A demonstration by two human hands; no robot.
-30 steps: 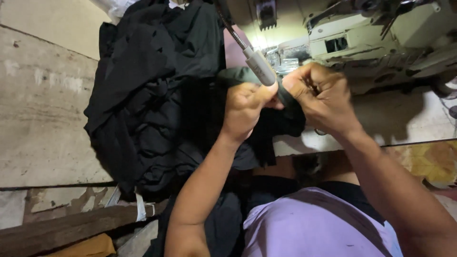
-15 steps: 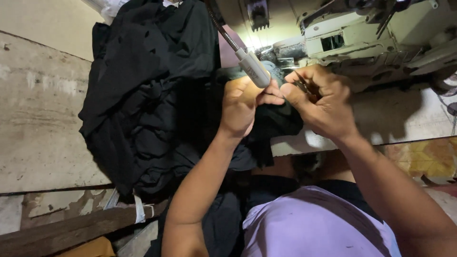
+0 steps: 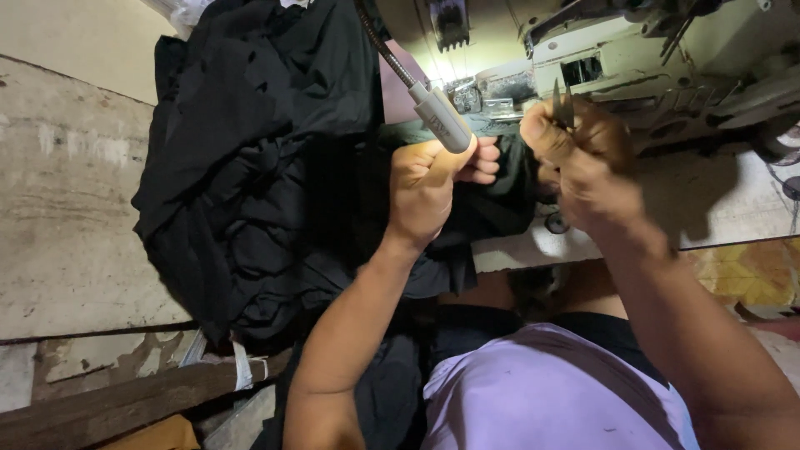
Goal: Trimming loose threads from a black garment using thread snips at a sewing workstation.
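Observation:
My left hand point(image 3: 433, 179) is closed on a fold of black fabric point(image 3: 492, 196) just in front of the sewing machine. My right hand point(image 3: 575, 158) is fisted around small metal thread snips point(image 3: 561, 102), whose blades stick up above the knuckles. The two hands are a short gap apart. A grey lamp head on a flexible neck point(image 3: 442, 117) hangs over my left hand and hides part of it. The white sewing machine point(image 3: 633, 58) stands behind both hands.
A big heap of black garments point(image 3: 250, 167) covers the worn wooden table point(image 3: 67, 217) to the left. A wooden plank point(image 3: 108, 404) lies low at the left. I wear a lilac top point(image 3: 542, 392).
My hands were pressed together on the fabric. The right hand has now pulled away to the right and lifted, with the snips pointing up. The left hand keeps its hold.

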